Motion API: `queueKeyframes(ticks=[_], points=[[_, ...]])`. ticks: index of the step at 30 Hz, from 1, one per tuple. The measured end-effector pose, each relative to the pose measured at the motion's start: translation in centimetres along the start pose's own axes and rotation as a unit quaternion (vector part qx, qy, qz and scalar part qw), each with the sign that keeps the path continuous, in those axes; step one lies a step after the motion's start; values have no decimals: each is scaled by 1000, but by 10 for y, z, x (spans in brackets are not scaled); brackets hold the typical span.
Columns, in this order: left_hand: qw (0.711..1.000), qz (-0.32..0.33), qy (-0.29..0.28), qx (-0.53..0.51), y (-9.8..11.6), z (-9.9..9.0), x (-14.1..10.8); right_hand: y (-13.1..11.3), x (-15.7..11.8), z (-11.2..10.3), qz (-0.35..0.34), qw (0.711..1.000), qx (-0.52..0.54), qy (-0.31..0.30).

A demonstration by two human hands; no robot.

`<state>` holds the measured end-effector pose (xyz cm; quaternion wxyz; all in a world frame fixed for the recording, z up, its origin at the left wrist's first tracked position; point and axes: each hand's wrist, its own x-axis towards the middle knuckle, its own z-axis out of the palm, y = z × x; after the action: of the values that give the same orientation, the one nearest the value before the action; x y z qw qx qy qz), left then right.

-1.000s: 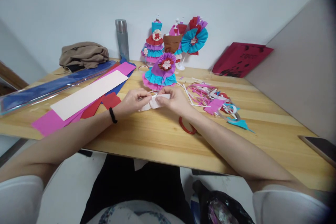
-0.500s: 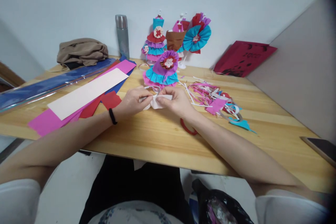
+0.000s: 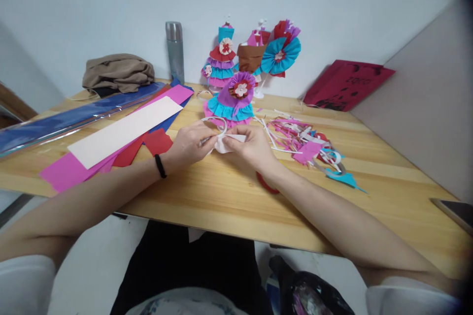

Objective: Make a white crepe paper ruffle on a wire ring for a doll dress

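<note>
A small piece of white paper (image 3: 224, 145), gathered in folds, is pinched between both hands above the middle of the table. My left hand (image 3: 194, 142) is closed on its left side, and its wrist wears a black band. From the right, my right hand (image 3: 253, 146) grips the same piece between thumb and fingers. A thin white strip (image 3: 218, 119) loops up from the fingertips. Just behind the hands stands a small purple, blue and pink ruffled paper dress (image 3: 235, 101) with a flower on it.
Long paper sheets (image 3: 125, 130) and a red scrap (image 3: 158, 141) lie left. Paper scraps (image 3: 306, 142) are heaped right, and a red ring-shaped item (image 3: 266, 183) is partly under my right wrist. Behind stand a flask (image 3: 175, 54), more paper dresses (image 3: 221, 59) and a red bag (image 3: 347, 86).
The camera view has shifted slightly. The white strip's loop stands higher above my fingertips, while both hands keep hold of the white paper.
</note>
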<state>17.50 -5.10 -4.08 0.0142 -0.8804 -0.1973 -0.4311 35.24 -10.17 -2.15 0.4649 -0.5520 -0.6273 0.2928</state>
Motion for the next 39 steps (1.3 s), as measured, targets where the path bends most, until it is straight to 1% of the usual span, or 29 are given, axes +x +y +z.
queueKeyframes(ticks=[5, 8, 11, 14, 19, 24, 29, 31, 36, 39], points=[[1000, -4, 8, 2, 0, 2, -2, 3, -1, 2, -3, 1000, 31, 1], [1000, 6, 10, 13, 2, 1, -1, 4, -1, 3, -5, 999, 42, -3], [999, 22, 7, 33, 4, -1, 1, 5, -1, 4, -6, 999, 37, 5], [999, 22, 5, 42, 6, -1, 1, 6, -1, 5, -11, 999, 29, 18], [999, 23, 3, 32, 3, 3, -2, 9, -2, 7, -30, 999, 24, 6], [1000, 8, 3, 22, 0, 6, -3, 17, 0, 8, -12, 1000, 22, 17], [999, 29, 18, 36, 1, 5, -3, 20, 1, 10, 10, 998, 64, 5], [999, 21, 15, 32, 1, 5, -3, 19, 1, 11, 5, 998, 65, 9], [999, -32, -10, 23, 2, 5, -4, 14, -2, 11, -21, 999, 42, 24], [999, -44, -12, 13, 4, 5, -4, 12, -4, 11, -29, 999, 31, 23]])
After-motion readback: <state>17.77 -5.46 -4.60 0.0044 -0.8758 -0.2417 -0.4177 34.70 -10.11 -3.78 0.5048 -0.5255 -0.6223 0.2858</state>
